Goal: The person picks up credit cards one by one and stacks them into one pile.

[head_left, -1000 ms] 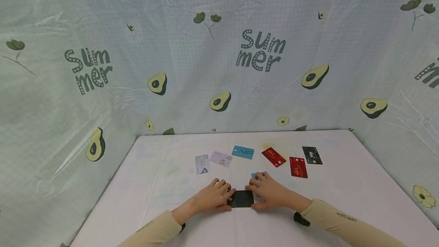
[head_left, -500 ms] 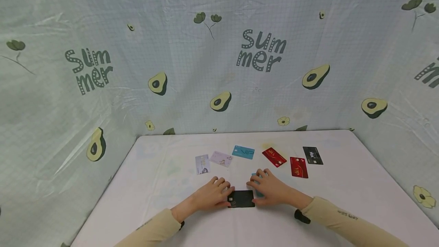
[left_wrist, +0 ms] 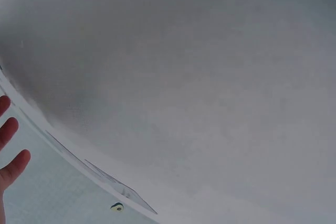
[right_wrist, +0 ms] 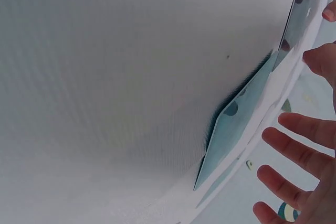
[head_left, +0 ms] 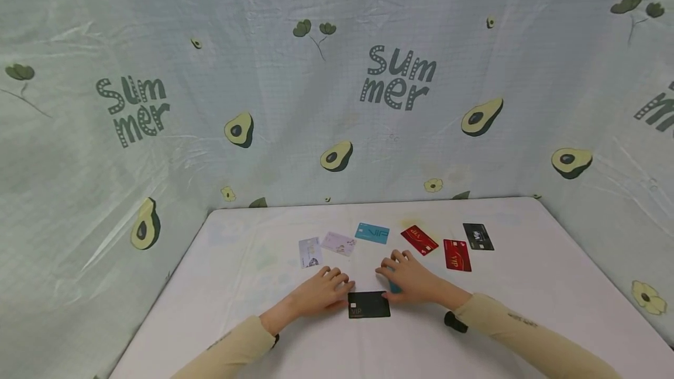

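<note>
A black VIP card [head_left: 368, 305] lies flat on the white table in front of the person. My left hand [head_left: 322, 292] is at its left edge, with loosely bent fingers and nothing gripped; in the left wrist view only a few fingertips [left_wrist: 16, 167] show. Beside the card's upper right corner, my right hand [head_left: 413, 281] hovers over a blue card [head_left: 394, 288] that it mostly hides. Seen from the right wrist, the fingers [right_wrist: 294, 145] are spread and hold nothing, and the blue card [right_wrist: 236, 121] lies apart from them on the table.
Farther back lie a grey-white card [head_left: 310, 252], a pale purple card [head_left: 339, 243], a blue VIP card [head_left: 372, 233], two red VIP cards [head_left: 419, 240] and another black VIP card [head_left: 478, 237]. A printed curtain [head_left: 284, 86] rises behind and beside the table [head_left: 237, 285].
Both hands have drawn back from the black card, which now shows whole. The right hand has shifted slightly away from the person, covering more of the nearby blue card.
</note>
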Tool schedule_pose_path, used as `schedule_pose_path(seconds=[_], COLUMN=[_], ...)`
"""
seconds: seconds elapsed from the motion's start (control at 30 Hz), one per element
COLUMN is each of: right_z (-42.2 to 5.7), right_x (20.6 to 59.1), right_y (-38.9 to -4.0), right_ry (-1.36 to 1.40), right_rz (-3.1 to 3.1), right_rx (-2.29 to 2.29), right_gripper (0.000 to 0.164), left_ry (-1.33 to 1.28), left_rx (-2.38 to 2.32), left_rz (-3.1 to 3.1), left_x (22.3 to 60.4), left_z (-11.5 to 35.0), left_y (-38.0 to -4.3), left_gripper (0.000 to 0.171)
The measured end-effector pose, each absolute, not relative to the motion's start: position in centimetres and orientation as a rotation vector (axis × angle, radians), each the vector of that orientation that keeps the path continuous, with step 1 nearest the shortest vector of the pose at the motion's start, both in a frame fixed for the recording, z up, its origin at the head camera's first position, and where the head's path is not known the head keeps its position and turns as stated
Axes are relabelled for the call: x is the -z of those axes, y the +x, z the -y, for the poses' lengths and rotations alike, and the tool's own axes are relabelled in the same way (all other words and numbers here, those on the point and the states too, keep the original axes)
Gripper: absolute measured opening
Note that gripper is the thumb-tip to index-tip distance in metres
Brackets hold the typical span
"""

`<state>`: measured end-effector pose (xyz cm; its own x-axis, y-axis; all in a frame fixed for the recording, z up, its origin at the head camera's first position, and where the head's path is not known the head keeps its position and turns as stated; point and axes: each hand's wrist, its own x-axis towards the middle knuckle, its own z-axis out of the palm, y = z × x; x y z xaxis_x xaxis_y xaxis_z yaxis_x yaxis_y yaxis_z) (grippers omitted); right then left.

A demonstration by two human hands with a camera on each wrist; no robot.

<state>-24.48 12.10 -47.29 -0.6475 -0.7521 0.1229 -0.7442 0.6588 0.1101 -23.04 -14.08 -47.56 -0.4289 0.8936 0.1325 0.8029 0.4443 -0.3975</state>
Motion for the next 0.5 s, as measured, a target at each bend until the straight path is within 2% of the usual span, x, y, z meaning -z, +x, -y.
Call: schedule_pose_path(seconds=[0.5], right_z=[-11.6], right_x=[47.5], right_y=[-26.1], right_ry=[1.166], right_rz=[2.715], right_rx=[0.066], right_gripper=[0.048], left_ry=[-1.439], left_rx=[-0.342], left_rz=[2.39], left_x=[47.3], left_z=[14.9], left_y=[-24.4], left_gripper=[0.033])
